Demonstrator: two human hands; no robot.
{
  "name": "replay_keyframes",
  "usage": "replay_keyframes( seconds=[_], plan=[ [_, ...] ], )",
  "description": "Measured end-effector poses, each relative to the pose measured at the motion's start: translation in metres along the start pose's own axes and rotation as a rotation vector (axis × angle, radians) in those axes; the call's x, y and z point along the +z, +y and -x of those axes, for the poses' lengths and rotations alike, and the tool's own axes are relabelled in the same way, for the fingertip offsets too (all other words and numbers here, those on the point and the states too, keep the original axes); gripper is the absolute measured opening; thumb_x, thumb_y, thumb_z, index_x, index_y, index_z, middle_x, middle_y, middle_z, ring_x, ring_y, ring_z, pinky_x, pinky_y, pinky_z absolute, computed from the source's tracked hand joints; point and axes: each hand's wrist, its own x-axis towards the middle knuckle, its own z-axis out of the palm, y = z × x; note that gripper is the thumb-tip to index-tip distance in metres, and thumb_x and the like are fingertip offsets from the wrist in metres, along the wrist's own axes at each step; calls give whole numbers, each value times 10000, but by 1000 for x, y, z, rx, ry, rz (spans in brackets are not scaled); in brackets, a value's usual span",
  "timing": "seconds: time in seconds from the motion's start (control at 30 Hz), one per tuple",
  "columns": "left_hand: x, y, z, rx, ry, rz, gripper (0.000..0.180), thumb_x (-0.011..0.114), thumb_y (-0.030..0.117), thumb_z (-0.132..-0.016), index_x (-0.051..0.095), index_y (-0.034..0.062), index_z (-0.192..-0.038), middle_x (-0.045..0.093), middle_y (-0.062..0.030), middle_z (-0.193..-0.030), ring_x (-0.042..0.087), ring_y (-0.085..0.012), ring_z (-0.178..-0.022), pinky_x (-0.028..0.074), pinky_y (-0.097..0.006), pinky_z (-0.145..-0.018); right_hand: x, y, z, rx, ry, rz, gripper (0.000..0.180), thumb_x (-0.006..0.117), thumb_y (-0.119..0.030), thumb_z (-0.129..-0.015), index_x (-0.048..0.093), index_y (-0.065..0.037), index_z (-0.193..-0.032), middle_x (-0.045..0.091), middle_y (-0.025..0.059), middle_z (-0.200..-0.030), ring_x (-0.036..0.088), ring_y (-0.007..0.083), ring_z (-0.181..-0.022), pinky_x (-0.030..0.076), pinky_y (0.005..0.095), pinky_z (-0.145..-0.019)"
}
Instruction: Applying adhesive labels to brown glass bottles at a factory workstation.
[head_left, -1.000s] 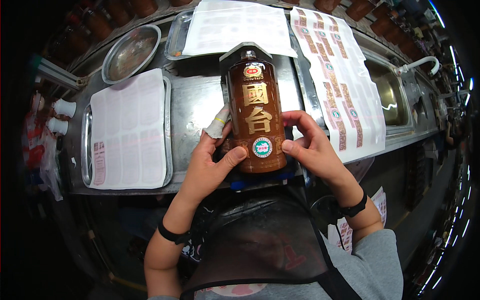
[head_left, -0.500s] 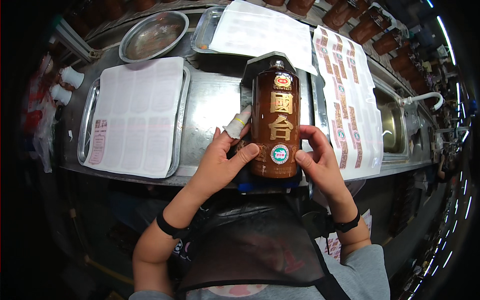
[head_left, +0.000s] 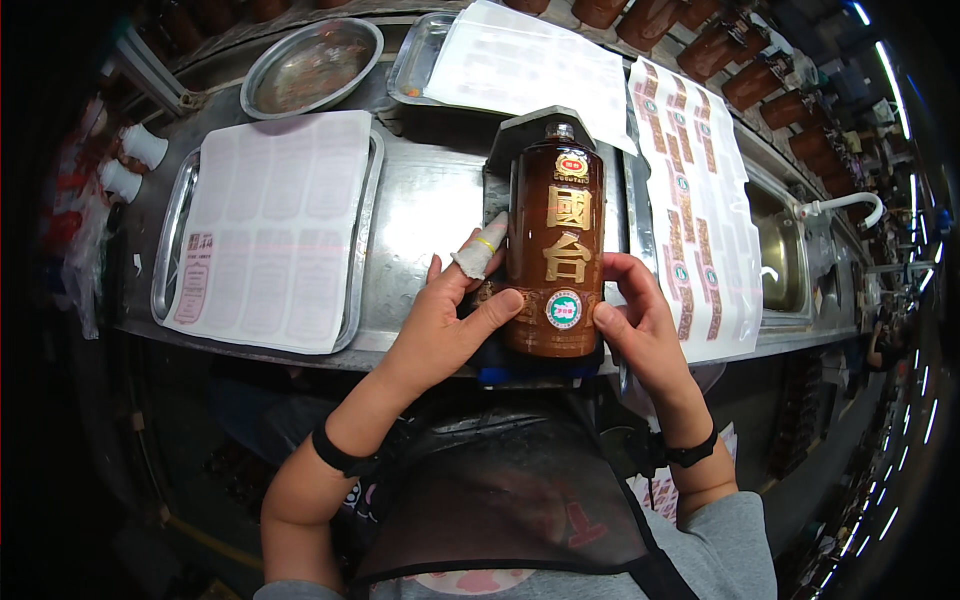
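Brown bottle [head_left: 555,335] lies in a dark angular holder [head_left: 508,140], neck pointing away from the worker, with a hand at either side of its lower body. The left hand [head_left: 440,325] holds the left flank, thumb pressed to the front and forefinger, sleeved in a pale finger cot [head_left: 478,252], along the side. The right hand [head_left: 650,335] holds the opposite edge with thumb and bent forefinger set close together; its other fingers cannot be made out.

Glossy and rigid-looking, the bottle is probably glass or glazed ceramic: hard, slick, breakable if knocked. Its weight cannot be told. The broad lower body appears the surest hold for two hands, the short neck a poorer one.

Two large gold characters [head_left: 568,235] run down the front, beneath a red-and-gold emblem [head_left: 571,166]. Lower down, a round green-and-white seal [head_left: 563,309] sits on a brown patterned band [head_left: 534,303]; the finest print is too small to read.

Left of the holder, a metal tray [head_left: 373,190] carries a pale sheet [head_left: 270,220] with one pink-and-brown printed panel. Right of the holder lies a white sheet of patterned strip labels [head_left: 735,260].
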Motion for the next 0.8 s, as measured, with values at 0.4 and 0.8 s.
replay_keyframes(
  seconds=[0.4, 0.8],
  plan=[
    [-2, 0, 0, -15, -10, -21, 762, 645, 410, -964, 295, 107, -1569, 546, -179, -1440, 468, -253, -1394, -100, -519, -1196, 4, -6, 0, -19, 4, -39, 535, 705, -150, -926, 453, -5, -1375, 489, 86, -1264, 548, 42, -924, 487, 169, -719],
    [11, 24, -3, -12, 36, 1, 896, 780, 366, -867, 304, 28, -1546, 527, -213, -1442, 482, -269, -1372, 8, -467, -1213, 6, -2, -4, -55, 29, -61, 482, 706, -170, -939, 477, -6, -1329, 527, 87, -1208, 541, 31, -876, 474, 160, -663]
  ],
)
